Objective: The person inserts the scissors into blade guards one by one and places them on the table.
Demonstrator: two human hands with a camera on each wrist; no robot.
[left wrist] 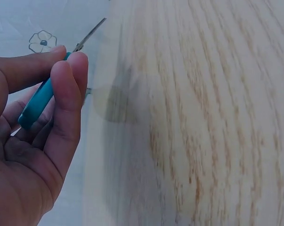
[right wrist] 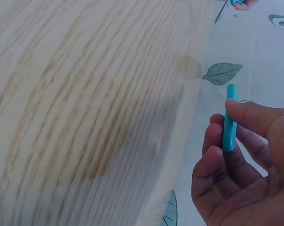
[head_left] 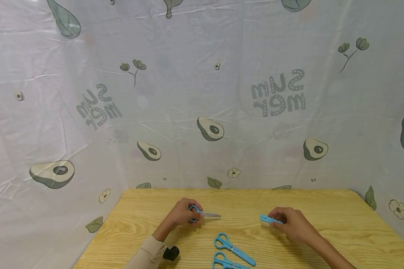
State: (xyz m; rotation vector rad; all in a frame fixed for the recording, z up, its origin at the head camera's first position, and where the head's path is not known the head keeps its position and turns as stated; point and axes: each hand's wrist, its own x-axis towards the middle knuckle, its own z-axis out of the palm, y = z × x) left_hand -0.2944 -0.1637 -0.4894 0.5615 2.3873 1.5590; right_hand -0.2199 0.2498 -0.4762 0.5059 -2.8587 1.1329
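Note:
My left hand (head_left: 184, 213) grips a pair of scissors (head_left: 211, 215) by the blue handles, the bare metal blades pointing right. In the left wrist view the thumb and fingertips pinch the teal-looking handle (left wrist: 37, 104). Across the table, my right hand (head_left: 294, 223) pinches a blue scissors cover (head_left: 265, 219) between thumb and fingers; the right wrist view shows this cover (right wrist: 230, 123) edge-on. A wide gap separates blades and cover. Nearer the front lie two more blue-handled scissors with covers on their blades, one (head_left: 233, 249) behind the other (head_left: 226, 263), which the frame's lower edge cuts off.
The wooden table (head_left: 148, 203) reaches back to a pale printed sheet (head_left: 188, 157) hanging behind and at both sides. A small black object (head_left: 171, 253) shows beside the left sleeve (head_left: 149, 252).

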